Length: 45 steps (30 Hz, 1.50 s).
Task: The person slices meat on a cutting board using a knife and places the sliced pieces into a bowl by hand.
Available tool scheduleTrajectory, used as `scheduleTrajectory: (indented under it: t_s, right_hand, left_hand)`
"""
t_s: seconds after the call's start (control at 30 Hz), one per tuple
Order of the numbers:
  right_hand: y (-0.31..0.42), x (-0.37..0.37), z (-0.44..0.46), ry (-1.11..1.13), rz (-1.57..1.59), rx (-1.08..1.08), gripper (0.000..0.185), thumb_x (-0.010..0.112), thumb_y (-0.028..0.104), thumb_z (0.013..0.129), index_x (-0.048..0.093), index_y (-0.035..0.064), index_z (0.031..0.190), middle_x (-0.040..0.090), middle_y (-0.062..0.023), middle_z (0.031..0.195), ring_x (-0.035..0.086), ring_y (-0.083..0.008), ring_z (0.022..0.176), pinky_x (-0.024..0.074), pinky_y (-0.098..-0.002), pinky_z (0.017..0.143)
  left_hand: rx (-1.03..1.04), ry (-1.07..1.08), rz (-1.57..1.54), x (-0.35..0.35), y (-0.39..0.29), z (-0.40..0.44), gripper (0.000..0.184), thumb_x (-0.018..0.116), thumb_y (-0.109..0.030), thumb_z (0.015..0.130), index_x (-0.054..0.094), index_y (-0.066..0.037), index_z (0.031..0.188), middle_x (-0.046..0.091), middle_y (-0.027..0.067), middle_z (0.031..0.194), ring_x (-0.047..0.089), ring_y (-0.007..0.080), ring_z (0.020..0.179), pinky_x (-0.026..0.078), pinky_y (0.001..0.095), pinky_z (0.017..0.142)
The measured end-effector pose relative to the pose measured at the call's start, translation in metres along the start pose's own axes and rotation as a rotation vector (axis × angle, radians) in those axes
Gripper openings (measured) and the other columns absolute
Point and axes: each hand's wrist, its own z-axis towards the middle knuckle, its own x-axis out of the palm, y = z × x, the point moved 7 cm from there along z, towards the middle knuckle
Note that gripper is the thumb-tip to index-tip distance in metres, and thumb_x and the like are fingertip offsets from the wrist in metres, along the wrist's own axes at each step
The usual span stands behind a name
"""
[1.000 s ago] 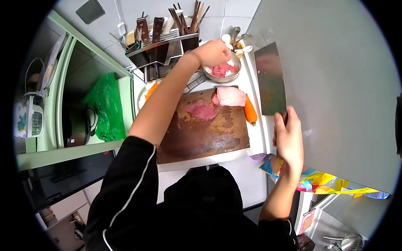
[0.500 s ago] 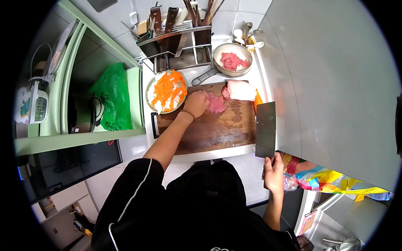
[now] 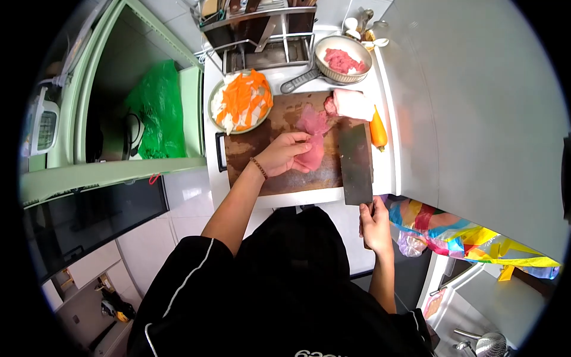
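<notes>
Over the wooden cutting board (image 3: 279, 185), my left hand (image 3: 279, 156) grips a thin slice of raw meat (image 3: 311, 156) between thumb and fingers. Just beyond it, more sliced meat (image 3: 310, 118) lies on the board; whether the two pieces are joined I cannot tell. My right hand (image 3: 376, 227) is wrapped round the handle of a cleaver (image 3: 357, 169), its broad blade over the board's right side. A larger block of meat (image 3: 354, 105) with a pale side rests at the board's far right corner.
At the far left stands a plate (image 3: 215, 119) of orange and white slices. A pan (image 3: 344, 76) with cut meat is behind the board. Beside the board's right edge lies a carrot (image 3: 377, 131). A utensil rack (image 3: 267, 47) stands at the back, a grey panel (image 3: 476, 119) to the right.
My left hand has lifted a meat slice and drawn it toward me. The cleaver has shifted left, nearer the board. The camera view has tilted down slightly.
</notes>
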Motion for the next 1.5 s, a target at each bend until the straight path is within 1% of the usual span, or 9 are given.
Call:
scheduleTrajectory:
  t_s: [0.13,0.57,0.63,0.8,0.83,0.97,1.03,1.27,1.5]
  right_hand:
    - [-0.01,0.016,0.004,0.033,0.007,0.046,0.01,0.055,0.009,0.108,0.051,0.0019,0.103,0.043,0.002,0.063,0.046,-0.0082,0.042,0.0403,-0.0271,0.038]
    - [-0.005,0.055,0.019,0.123,0.061,0.037,0.01,0.054,0.011,0.108,0.052,0.0024,0.104,0.045,0.0019,0.062,0.045,-0.0081,0.042,0.0406,-0.027,0.038]
    - [-0.011,0.06,0.019,0.148,0.017,0.044,0.01,0.055,0.012,0.108,0.053,0.0026,0.106,0.042,0.0027,0.063,0.047,-0.0074,0.046,0.0406,-0.0271,0.04]
    - [-0.031,0.066,0.018,0.149,-0.115,-0.011,0.011,0.058,0.012,0.107,0.055,0.0017,0.105,0.043,-0.0007,0.06,0.047,-0.0099,0.044,0.0422,-0.0307,0.043]
    - [-0.025,0.067,0.017,0.135,-0.206,-0.06,0.011,0.06,0.012,0.105,0.055,0.0017,0.105,0.047,-0.0051,0.061,0.05,-0.0165,0.046,0.0444,-0.0359,0.048]
    - [0.004,0.078,0.017,0.089,-0.509,-0.217,0.013,0.063,0.013,0.101,0.056,0.0027,0.105,0.06,-0.0191,0.066,0.062,-0.0384,0.057,0.0493,-0.0501,0.058]
    - [0.009,0.086,0.022,0.089,-0.674,-0.29,0.015,0.063,0.018,0.1,0.058,0.0057,0.106,0.069,-0.0216,0.074,0.069,-0.0446,0.071,0.0516,-0.0548,0.061]
    - [0.03,0.12,0.037,0.179,-0.981,-0.479,0.013,0.063,0.021,0.098,0.058,0.0106,0.104,0.072,-0.0161,0.076,0.07,-0.042,0.067,0.0567,-0.0531,0.058]
    - [0.021,0.134,0.04,0.176,-0.952,-0.49,0.012,0.062,0.016,0.098,0.054,0.0072,0.1,0.068,-0.0199,0.068,0.068,-0.0433,0.064,0.0552,-0.0541,0.058]
  left_hand:
    - [-0.013,-0.457,0.341,-0.056,0.051,-0.016,0.027,0.058,-0.017,0.108,0.056,0.0,0.128,0.066,0.0122,0.117,0.073,0.0257,0.099,0.067,0.0408,0.076]
    - [0.383,-0.635,-0.03,-0.047,0.057,-0.041,0.05,0.066,0.005,0.094,0.046,-0.006,0.138,0.063,0.018,0.136,0.074,0.0314,0.105,0.065,0.0442,0.086]
    - [0.508,-0.792,0.678,-0.027,0.047,-0.064,0.054,0.069,0.004,0.091,0.048,-0.005,0.14,0.065,0.0171,0.134,0.072,0.0294,0.11,0.063,0.0384,0.083]
    - [0.165,-0.991,1.227,-0.021,0.038,-0.108,0.054,0.075,-0.013,0.088,0.054,-0.007,0.138,0.065,0.0168,0.128,0.069,0.0378,0.104,0.059,0.0459,0.084]
    - [0.005,-0.976,1.225,-0.026,0.026,-0.11,0.046,0.073,-0.017,0.09,0.059,-0.008,0.133,0.065,0.0148,0.124,0.067,0.0356,0.105,0.056,0.0474,0.088]
    - [0.65,-0.551,1.719,-0.031,0.019,-0.091,0.037,0.071,-0.014,0.089,0.064,-0.007,0.125,0.063,0.0132,0.127,0.058,0.0338,0.121,0.049,0.0445,0.103]
    - [0.678,-0.431,1.812,-0.03,0.026,-0.092,0.038,0.07,-0.016,0.088,0.064,-0.006,0.124,0.061,0.0126,0.131,0.055,0.0331,0.128,0.046,0.0449,0.108]
    - [0.556,-0.579,1.764,-0.044,0.032,-0.11,0.05,0.073,-0.022,0.087,0.06,-0.005,0.132,0.056,0.0131,0.14,0.049,0.0349,0.136,0.035,0.0512,0.116]
    - [0.694,-0.443,1.788,-0.037,0.044,-0.084,0.035,0.07,-0.02,0.089,0.066,-0.005,0.12,0.061,0.0111,0.131,0.053,0.0329,0.131,0.045,0.0447,0.11]
